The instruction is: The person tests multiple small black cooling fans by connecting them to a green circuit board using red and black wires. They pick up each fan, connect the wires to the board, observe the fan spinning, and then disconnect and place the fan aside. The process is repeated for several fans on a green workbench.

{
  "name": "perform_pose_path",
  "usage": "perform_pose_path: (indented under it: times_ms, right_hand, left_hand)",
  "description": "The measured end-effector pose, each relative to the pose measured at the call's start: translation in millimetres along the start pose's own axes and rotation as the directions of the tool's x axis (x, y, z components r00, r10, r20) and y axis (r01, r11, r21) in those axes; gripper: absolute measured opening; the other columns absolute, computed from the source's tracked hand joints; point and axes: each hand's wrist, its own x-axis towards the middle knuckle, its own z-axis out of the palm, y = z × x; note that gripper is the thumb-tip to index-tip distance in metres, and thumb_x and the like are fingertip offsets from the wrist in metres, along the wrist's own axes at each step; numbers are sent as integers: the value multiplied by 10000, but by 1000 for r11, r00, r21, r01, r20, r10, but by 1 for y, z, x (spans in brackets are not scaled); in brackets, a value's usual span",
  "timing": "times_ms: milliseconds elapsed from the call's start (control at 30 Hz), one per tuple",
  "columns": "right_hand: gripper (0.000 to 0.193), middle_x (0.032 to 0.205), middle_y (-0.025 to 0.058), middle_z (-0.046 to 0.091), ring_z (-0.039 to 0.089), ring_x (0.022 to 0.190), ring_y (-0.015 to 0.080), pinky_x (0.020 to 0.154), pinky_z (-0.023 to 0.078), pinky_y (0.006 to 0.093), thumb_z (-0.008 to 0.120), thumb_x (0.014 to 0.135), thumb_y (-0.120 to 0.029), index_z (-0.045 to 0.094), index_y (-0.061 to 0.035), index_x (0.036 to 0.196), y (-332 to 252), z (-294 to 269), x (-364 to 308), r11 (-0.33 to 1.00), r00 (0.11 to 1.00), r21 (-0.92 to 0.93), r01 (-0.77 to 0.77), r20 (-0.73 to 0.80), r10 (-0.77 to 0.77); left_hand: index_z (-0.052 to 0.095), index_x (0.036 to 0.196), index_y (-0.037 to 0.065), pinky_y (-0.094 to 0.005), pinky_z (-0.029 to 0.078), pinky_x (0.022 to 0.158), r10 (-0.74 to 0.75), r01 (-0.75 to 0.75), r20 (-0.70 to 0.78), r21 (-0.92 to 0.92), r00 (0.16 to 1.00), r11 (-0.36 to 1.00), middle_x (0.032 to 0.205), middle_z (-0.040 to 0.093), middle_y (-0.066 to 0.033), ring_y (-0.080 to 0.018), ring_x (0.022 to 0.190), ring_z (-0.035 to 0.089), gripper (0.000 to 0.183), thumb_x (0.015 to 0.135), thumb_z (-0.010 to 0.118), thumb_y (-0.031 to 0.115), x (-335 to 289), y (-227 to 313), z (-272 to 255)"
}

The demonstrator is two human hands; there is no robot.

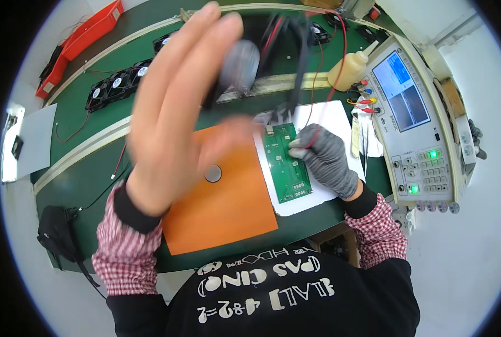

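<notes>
Raised close to the camera, my left hand (174, 106) is smeared by motion, its fingers and thumb around a black cooling fan (240, 66) with a grey hub. The fan is blurred too, and part of it is hidden by the fingers. My right hand (330, 160), in a grey glove, is closed in a pinch on a thin red wire (338, 84) that loops up and over toward the fan. Its fingertips are at the right edge of a green circuit board (287, 168). That board lies on a white pad (287, 209).
An orange mat (222, 224) carries a round silver disc (213, 173). At right stand a bench meter (402, 112) with coloured leads, tweezers (365, 146) and a yellowish squeeze bottle (348, 68). Several fans (117, 83) sit far left near red bins (85, 39); a black pouch (56, 233) lies near left.
</notes>
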Motion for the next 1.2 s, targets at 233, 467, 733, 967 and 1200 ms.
perform_pose_path:
  times_ms: [233,467,733,967,1200]
  right_hand:
    - [208,933,64,621,604,802,141,732,501,277,758,831,-112,654,-33,993,-3,-4,6,997,978,75,21,-209,-5]
    - [555,1249,168,586,587,1143,351,947,507,432,746,739,-55,588,-43,1271,-42,4,11,816,853,-290,500,0,-522]
    - [224,932,82,606,584,864,271,710,510,370,691,701,-62,718,-77,923,-30,-18,23,655,949,-714,246,42,-311]
    - [137,785,87,626,639,819,231,756,517,335,753,791,-98,713,-25,899,-7,-5,5,984,986,66,-166,42,163]
    - [153,865,72,613,632,844,227,781,519,323,784,753,-85,672,-27,838,-1,-2,6,997,996,-70,-17,81,22]
  left_hand:
    - [576,788,66,-404,379,778,-252,110,440,323,862,940,880,492,-73,-274,883,490,230,710,772,155,-76,-79,68]
    - [582,837,123,-415,505,876,365,-336,426,-144,828,931,917,541,-30,-226,887,579,201,664,681,145,-77,17,-6]
    - [572,823,11,-367,401,681,-141,54,122,536,982,842,886,524,-98,-271,811,509,172,725,695,-60,-98,-27,-58]
    - [580,752,13,-366,419,653,-269,267,388,60,881,962,877,508,-106,-273,763,514,217,622,750,-21,-116,36,-36]
    - [559,1152,39,-448,396,902,-313,413,583,-42,750,910,1128,522,-143,-339,1041,491,694,547,875,167,-95,42,-20]
